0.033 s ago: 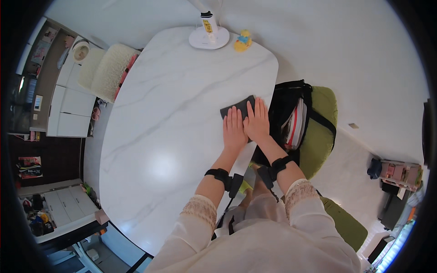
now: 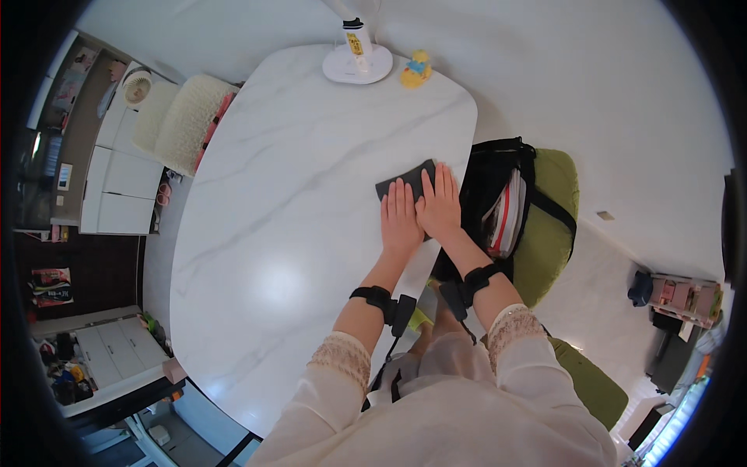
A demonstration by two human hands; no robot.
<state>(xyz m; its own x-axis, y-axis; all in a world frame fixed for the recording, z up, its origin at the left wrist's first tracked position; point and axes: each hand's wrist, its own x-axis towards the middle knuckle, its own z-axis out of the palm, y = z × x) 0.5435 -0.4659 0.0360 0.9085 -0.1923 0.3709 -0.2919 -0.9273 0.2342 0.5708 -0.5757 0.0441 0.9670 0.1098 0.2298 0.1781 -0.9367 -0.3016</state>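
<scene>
On the white marbled table (image 2: 257, 202), near its right edge, lies a folded dark grey cloth (image 2: 411, 180), with the left hand (image 2: 401, 222) and the right hand (image 2: 440, 204) laid flat over it side by side, fingers straight out and gripping nothing. Crowding the table's right edge, close by the right hand, a black bag (image 2: 484, 167) sits on a green chair (image 2: 554, 226). At the table's far end stand a white round-based stand (image 2: 358, 68) and a yellow duck toy (image 2: 416, 70), while a fluffy cream chair (image 2: 189, 128) adjoins its upper left side.
</scene>
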